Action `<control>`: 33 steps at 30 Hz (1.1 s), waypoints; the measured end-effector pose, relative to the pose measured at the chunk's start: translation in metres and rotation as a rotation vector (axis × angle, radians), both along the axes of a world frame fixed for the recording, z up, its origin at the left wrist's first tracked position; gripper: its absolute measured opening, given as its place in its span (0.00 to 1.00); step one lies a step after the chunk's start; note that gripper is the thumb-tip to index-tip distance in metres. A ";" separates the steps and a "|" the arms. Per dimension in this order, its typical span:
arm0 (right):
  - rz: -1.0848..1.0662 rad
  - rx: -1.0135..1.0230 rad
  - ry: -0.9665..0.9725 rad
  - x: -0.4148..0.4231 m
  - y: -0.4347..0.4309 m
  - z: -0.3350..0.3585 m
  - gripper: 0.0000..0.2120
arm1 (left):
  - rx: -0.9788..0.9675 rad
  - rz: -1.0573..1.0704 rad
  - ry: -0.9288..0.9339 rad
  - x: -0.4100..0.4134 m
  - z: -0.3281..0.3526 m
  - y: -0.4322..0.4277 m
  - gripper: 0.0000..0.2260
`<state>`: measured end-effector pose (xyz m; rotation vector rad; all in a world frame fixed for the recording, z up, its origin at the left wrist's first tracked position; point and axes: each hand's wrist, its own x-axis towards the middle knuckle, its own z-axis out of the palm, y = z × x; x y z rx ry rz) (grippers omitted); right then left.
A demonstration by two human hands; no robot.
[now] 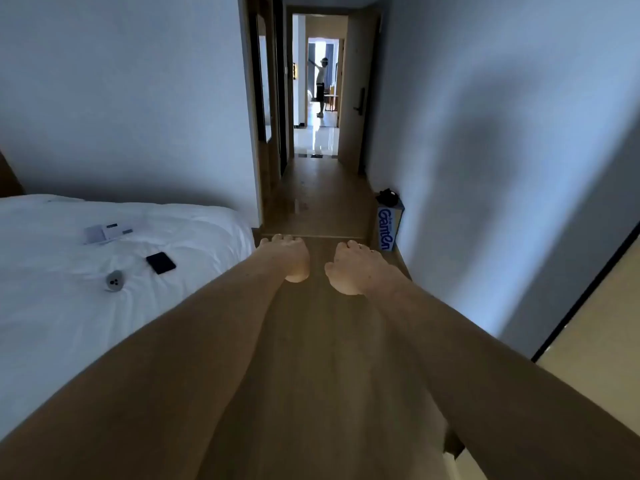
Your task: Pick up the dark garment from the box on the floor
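Observation:
Both my bare arms stretch straight forward over the wooden floor [322, 341]. My left hand [289, 256] and my right hand [353, 268] hover side by side, palms down, a small gap between them. Their fingers curl under, so the knuckles show at the far end, and the thumbs are tucked inward. Neither hand holds or touches anything. The nearest things are the bed corner [239, 233] to the left and a blue-and-white box [387, 228] to the right.
A white bed [69, 306] fills the left, with a black phone [160, 262], a small round grey device [114, 280] and papers [104, 233] on it. A corridor [318, 188] leads to an open door; a person [321, 86] stands far beyond. Wall on the right.

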<state>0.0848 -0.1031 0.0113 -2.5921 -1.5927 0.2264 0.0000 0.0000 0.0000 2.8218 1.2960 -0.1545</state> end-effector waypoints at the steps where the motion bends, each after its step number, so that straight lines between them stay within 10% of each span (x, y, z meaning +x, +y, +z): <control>1: -0.008 -0.010 0.008 0.005 0.004 0.000 0.24 | -0.007 0.001 0.017 0.005 -0.001 0.004 0.25; 33: -0.069 -0.068 -0.024 0.328 0.332 -0.020 0.23 | -0.040 -0.043 0.133 0.328 -0.006 0.326 0.24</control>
